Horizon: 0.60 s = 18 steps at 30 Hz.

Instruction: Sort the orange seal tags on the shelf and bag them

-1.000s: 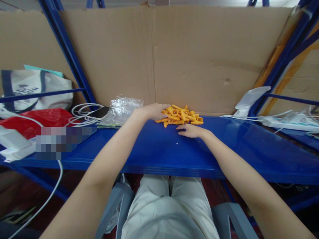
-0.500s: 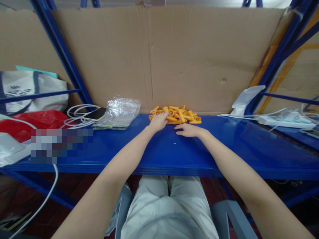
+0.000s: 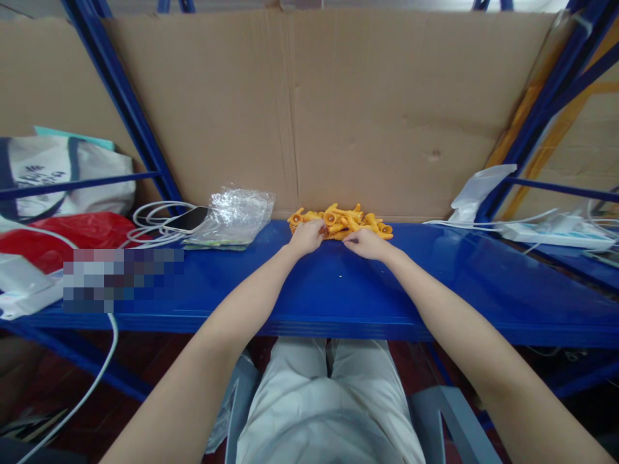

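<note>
A heap of small orange-yellow plastic pieces (image 3: 355, 219), several with hollow, funnel-like ends, lies on the blue shelf top (image 3: 314, 290) against the cardboard. At the heap's left front, my left hand (image 3: 307, 237) has its fingers curled down among the pieces; an orange piece shows at its fingertips. My right hand (image 3: 366, 244) is at the front edge of the heap, fingers bent and drawn together. Whatever its fingertips hold, if anything, is hidden. A narrow gap separates the two hands.
Left of the heap lie clear plastic bags (image 3: 236, 216), a dark phone (image 3: 189, 220) and a coiled white cable (image 3: 149, 222). Farther left is a red bag (image 3: 72, 235). A white power strip (image 3: 556, 233) lies at the right. A cardboard sheet (image 3: 362, 116) stands behind.
My right hand has gone from lying flat with fingers stretched to bent, closed fingers. Pieces near my left fingertips have shifted; my left hand stays at the same spot.
</note>
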{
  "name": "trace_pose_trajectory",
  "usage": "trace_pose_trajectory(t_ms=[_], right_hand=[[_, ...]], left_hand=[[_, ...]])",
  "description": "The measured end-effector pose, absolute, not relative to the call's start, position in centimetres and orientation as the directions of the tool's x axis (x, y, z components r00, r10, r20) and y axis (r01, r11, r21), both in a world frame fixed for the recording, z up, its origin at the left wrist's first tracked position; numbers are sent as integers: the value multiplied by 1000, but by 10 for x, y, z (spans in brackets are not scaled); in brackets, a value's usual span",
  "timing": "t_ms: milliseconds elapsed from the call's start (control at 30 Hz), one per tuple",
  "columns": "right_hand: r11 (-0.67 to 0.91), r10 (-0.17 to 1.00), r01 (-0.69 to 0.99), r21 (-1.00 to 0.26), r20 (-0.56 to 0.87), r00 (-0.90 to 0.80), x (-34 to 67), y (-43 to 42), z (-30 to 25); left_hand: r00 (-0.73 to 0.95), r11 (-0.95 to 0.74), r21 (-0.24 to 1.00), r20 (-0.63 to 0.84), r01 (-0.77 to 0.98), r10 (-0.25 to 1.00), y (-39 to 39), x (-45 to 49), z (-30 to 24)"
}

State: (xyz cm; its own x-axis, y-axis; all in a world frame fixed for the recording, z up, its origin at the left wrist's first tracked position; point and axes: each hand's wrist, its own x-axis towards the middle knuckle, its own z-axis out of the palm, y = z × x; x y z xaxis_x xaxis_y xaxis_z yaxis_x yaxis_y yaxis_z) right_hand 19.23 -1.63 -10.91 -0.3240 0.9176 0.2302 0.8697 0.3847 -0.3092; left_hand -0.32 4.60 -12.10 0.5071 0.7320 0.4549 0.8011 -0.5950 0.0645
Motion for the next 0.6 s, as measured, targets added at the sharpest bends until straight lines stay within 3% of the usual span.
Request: trace_pose_trajectory(t_ms=[167,300,500,600], right_hand=[[164,936,905,-394,353,-16,198,-13,-105],[79,869,939,-334,485,100,213,-3,-111],[32,987,992,-122,160,-12,228,0,-117],[52,987,995,-82,155,-39,230,-1,-116]], left_hand=[[555,-628,43,423,777,716,51,-6,-123],[599,-652,18,376,758,707,52,-8,-123],[609,-648,-7,349,762,713,51,-5,-124],[587,-630,5,356,777,727,48,-3,-124]])
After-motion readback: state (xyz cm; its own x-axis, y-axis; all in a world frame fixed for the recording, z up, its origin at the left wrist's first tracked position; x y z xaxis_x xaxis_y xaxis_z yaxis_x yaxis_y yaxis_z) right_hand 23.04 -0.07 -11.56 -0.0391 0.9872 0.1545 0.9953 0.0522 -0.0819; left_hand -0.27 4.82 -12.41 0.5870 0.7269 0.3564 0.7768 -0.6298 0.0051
